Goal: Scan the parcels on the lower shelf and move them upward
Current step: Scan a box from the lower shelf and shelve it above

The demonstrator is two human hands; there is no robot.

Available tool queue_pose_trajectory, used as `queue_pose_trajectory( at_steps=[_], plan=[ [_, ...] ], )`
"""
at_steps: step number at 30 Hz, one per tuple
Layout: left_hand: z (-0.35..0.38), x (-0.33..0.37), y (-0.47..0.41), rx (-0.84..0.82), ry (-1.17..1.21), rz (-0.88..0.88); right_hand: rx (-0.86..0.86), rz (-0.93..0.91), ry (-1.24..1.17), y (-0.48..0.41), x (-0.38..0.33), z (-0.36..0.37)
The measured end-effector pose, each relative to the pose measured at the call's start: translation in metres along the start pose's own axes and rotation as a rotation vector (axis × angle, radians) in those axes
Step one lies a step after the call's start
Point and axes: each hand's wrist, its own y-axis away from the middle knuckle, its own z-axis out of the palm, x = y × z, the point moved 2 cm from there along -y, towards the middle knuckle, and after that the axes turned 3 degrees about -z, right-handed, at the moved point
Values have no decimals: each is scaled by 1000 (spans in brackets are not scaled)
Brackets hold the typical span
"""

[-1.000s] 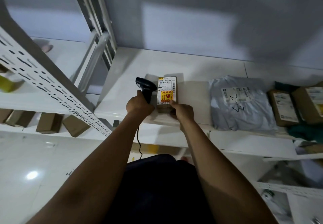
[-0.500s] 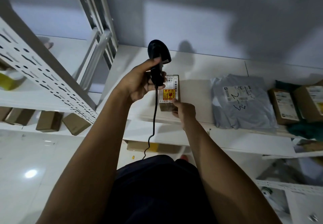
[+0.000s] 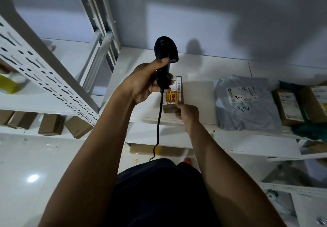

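A small brown cardboard parcel [image 3: 174, 109] with a white barcode label and an orange fragile sticker lies on the white shelf [image 3: 200, 78]. My right hand [image 3: 187, 110] rests on its near right corner, fingers touching it. My left hand [image 3: 143, 83] grips a black corded barcode scanner [image 3: 165, 58], held upright above the parcel's left side. The scanner's cable hangs down toward my lap.
A grey plastic mailer [image 3: 244, 102] marked in pen lies to the right, with brown boxes [image 3: 288, 106] beyond it. A perforated white upright [image 3: 44, 78] crosses the left. Small cartons [image 3: 51, 124] sit on a lower left shelf. Another box [image 3: 146, 149] shows beneath the shelf.
My left hand has lifted the scanner from beside the parcel up and above it. My right hand has stayed on the parcel's near corner.
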Motion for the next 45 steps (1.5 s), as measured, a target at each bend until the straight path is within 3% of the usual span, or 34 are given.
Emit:
queue_pose_trajectory(
  at_steps=[10, 13, 17, 20, 29, 32, 35, 41, 45],
  plan=[
    [-4, -4, -9, 22, -128, -13, 9, -3, 25, 3, -1, 0],
    [-16, -22, -23, 184, -324, -64, 11, 4, 4, 6, -4, -1],
    [-32, -69, -48, 530, -818, -157, 28, 16, 10, 10, -5, 2],
    [-34, -102, -56, 599, -915, -178, 59, 16, -7, 14, -5, 0],
    [-41, -122, -68, 548, -918, -60, 158, 74, -132, 21, -6, 3],
    [-32, -114, -70, 579, -922, 65, 178, 45, -205, 26, -15, -6],
    [-12, -103, -74, 498, -803, 152, 127, -10, -358, 32, -31, -19],
    [38, -74, -79, 192, -469, 98, 50, -160, -509, 51, -73, -49],
    [70, -58, -71, 144, -384, 140, 71, -267, -527, 64, -94, -79]
  ],
)
